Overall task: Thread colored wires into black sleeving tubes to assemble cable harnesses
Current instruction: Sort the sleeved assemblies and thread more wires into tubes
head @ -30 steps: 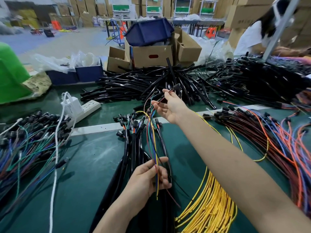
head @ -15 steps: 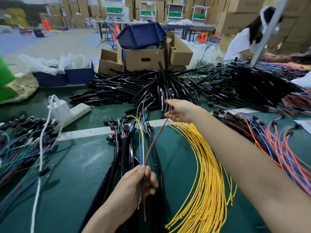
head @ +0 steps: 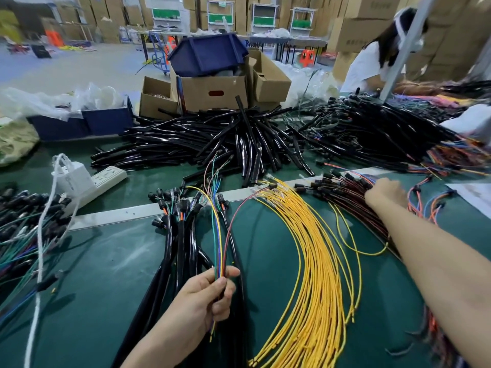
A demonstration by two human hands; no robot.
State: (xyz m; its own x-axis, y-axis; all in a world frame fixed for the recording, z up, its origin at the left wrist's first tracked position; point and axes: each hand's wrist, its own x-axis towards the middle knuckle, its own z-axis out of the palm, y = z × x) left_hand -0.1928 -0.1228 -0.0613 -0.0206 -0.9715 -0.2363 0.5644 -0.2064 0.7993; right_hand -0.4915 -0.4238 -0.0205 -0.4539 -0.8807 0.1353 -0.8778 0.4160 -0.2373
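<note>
Near centre, the left hand (head: 207,296) pinches a slim bundle of green, yellow, blue and red wires (head: 218,248) running away from it toward the far side. The right hand (head: 385,193) rests far right on the heap of dark red wires (head: 345,197), fingers hidden, grip unclear. Any wire picked there would probably travel left.
</note>
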